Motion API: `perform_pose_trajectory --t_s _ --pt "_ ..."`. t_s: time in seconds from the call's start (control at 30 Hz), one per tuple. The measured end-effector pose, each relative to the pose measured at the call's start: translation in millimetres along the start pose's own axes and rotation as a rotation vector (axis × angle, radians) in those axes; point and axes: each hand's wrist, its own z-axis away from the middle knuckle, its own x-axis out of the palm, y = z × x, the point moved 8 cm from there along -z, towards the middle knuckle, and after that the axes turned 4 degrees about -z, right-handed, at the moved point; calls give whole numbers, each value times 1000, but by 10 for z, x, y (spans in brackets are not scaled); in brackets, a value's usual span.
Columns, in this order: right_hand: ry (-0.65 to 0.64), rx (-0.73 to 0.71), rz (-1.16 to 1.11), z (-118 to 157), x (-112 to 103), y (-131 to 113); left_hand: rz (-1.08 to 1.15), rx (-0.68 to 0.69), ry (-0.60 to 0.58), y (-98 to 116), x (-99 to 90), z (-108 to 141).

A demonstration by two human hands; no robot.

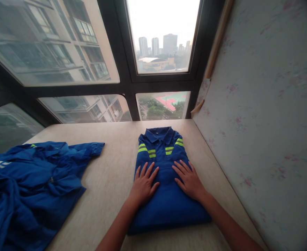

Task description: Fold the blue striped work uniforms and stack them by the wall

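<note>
Now, left hand (143,186): spread flat on the folded work jacket (166,205)
Right hand (189,179): likewise flat there, apart from the left
Folded work jacket: on the window ledge (109,181), collar (149,135) farthest
Ledge's left: unfolded blue jacket (38,184)

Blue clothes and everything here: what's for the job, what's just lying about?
For the job:
folded blue shirt
left hand and right hand, resting on it
pale surface beneath

Just lying about, seemingly:
loose blue garment at the left, untouched
</note>
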Motion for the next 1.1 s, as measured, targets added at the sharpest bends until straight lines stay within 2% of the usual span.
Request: perform_pose_trajectory --t_s 0.17,0.3,0.4,0.5,0.6,0.73,0.9,1.0,1.1 --pt "-21 -37 -77 86 -48 -44 0 -27 -5 80 -10 136" --pt "-31 -108 -198 259 -121 -76 14 -7 35 120 -89 400" --pt "-10 -194 -312 448 -169 -41 73 52 124 -15 -166 700" --pt "-34 -300 -344 624 -179 -7 155 175 212 -246 -276 984" --pt "-77 -360 -244 700 -182 18 109 350 191 -407 -380 1128" --pt "-98 -390 -138 635 -225 21 -31 539 69 -470 -490 1075" --pt "-83 -398 -148 557 -192 50 -84 703 90 -454 -576 916" --pt "-80 -343 -210 544 -144 108 -46 704 81 -474 -490 869" --pt "-102 -219 -317 484 -158 187 135 574 41 -533 -392 851"
